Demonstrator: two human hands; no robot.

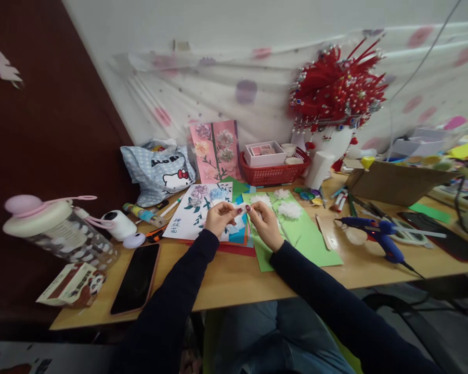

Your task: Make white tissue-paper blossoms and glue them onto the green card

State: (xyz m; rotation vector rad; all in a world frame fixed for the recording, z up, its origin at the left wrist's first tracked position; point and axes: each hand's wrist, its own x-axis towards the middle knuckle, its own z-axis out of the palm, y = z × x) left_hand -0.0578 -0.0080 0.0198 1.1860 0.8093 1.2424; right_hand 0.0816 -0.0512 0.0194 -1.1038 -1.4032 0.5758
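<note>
Close together above the table's papers, my left hand (222,217) and my right hand (264,223) pinch a small thin white piece (241,208) between their fingertips. Its exact material is too small to make out. Below my right hand lies a light green sheet (314,244) with fluffy white flowers (289,209) on it and thin drawn stems. Under and beside my left hand is a white sheet (184,210) with purple and blue flowers, dark leaves and writing. Blue and red sheets partly show beneath it.
On the right lie a blue glue gun (378,234), a wooden stick (324,232) and scissors (409,234). Behind stand a red basket (273,174), a pink flower picture (214,150) and a red beaded headdress (339,88). A phone (135,279) and a bottle (62,234) are left.
</note>
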